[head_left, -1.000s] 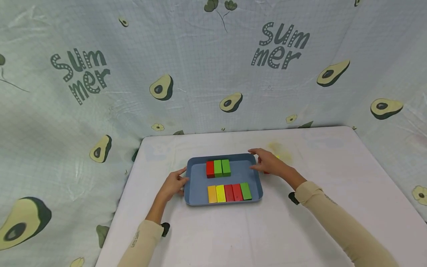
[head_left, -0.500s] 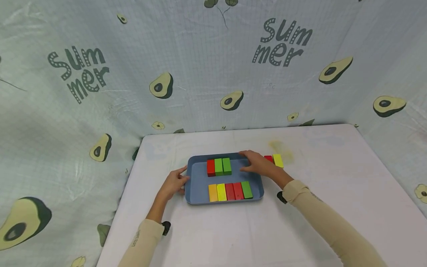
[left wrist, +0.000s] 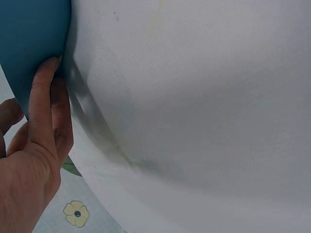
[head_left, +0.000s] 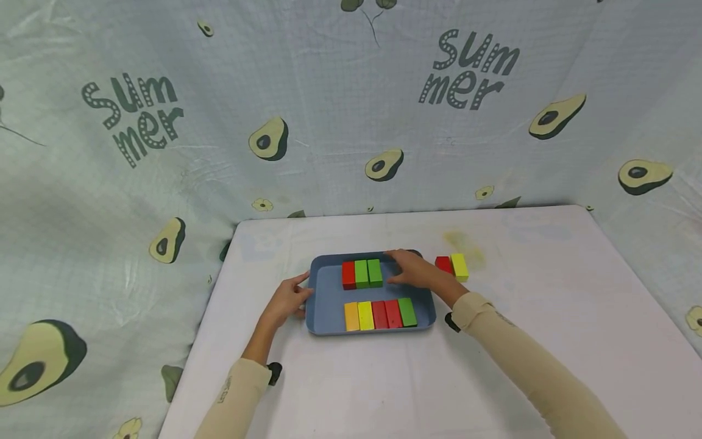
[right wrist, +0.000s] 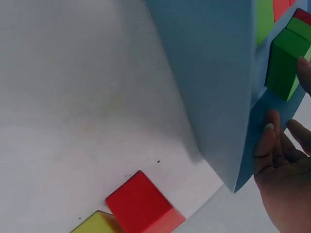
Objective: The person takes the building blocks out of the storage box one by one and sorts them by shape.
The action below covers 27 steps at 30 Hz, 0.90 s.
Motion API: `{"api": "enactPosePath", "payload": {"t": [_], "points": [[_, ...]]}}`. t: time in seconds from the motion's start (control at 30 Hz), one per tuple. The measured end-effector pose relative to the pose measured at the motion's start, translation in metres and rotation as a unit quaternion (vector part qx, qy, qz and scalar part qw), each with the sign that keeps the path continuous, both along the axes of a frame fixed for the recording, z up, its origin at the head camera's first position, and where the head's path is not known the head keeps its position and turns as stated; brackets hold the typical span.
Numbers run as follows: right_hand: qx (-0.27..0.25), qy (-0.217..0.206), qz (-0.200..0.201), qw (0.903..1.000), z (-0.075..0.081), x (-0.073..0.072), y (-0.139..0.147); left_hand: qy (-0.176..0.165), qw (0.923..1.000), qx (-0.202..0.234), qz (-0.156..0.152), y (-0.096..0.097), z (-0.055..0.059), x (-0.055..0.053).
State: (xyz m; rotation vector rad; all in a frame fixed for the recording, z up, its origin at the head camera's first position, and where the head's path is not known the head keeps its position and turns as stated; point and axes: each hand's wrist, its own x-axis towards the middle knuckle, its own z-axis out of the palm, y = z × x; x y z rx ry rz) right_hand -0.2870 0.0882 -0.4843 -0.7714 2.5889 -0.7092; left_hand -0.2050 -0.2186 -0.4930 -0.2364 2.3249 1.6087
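Observation:
A blue-grey tray (head_left: pixel 329 299) lies on the table, with a back row of a red block (head_left: pixel 348 275) and two green blocks (head_left: pixel 375 273). Its front row has several blocks: orange, yellow, red and green. My left hand (head_left: pixel 285 300) grips the tray's left edge; in the left wrist view its fingers (left wrist: pixel 43 99) press the outer wall. My right hand (head_left: pixel 414 269) hovers over the tray's back right, fingers parted, close to the end green block. In the right wrist view, one fingertip is right at that green block (right wrist: pixel 285 60), and other fingers are curled below it.
Outside the tray, right of it, a red block (head_left: pixel 443 264) and a yellow block (head_left: pixel 459 267) lie side by side on the white table (head_left: pixel 362 384). A patterned cloth (head_left: pixel 318 91) hangs behind the table's back edge.
My right hand has moved left from the tray's right edge to near the end green block, uncovering the red and yellow blocks outside. The left hand keeps its grip on the tray.

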Motion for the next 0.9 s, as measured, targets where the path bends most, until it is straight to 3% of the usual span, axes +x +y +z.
{"api": "enactPosePath", "payload": {"t": [0.4, 0.9], "points": [[0.029, -0.011, -0.006, 0.9995, -0.002, 0.0, -0.023, 0.002, 0.9999, -0.01, -0.001, 0.0, 0.002, 0.002], [0.073, -0.018, -0.015, 0.9971, -0.003, 0.003, -0.032, 0.002, 1.0, 0.0, 0.003, 0.001, -0.001, 0.002]]}}
